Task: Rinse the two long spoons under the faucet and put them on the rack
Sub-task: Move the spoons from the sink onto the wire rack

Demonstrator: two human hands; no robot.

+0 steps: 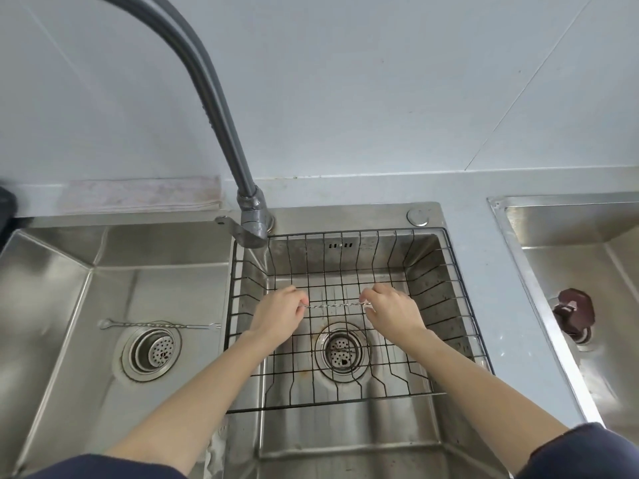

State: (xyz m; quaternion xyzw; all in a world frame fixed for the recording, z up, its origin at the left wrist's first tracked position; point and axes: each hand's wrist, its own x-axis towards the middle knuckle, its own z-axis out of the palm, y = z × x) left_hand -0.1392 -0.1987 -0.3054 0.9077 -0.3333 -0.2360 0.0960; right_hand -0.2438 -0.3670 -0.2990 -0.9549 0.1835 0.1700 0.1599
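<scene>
A thin twisted-handle long spoon [333,305] is held level between both hands over the black wire rack [449,326] that sits in the middle sink basin. My left hand [281,311] pinches its left end and my right hand [390,311] pinches its right end. The second long spoon [159,325] lies flat on the bottom of the left basin, just behind that basin's drain, bowl end to the left. The grey faucet [221,108] arches from its base between the two basins up and out of the top of the view. No water is visible.
The left sink [69,271] has a drain strainer [152,350]; another drain [342,350] shows under the rack. A folded cloth [141,195] lies on the counter behind the left basin. A third basin [587,271] at the right holds a dark brown object [574,314].
</scene>
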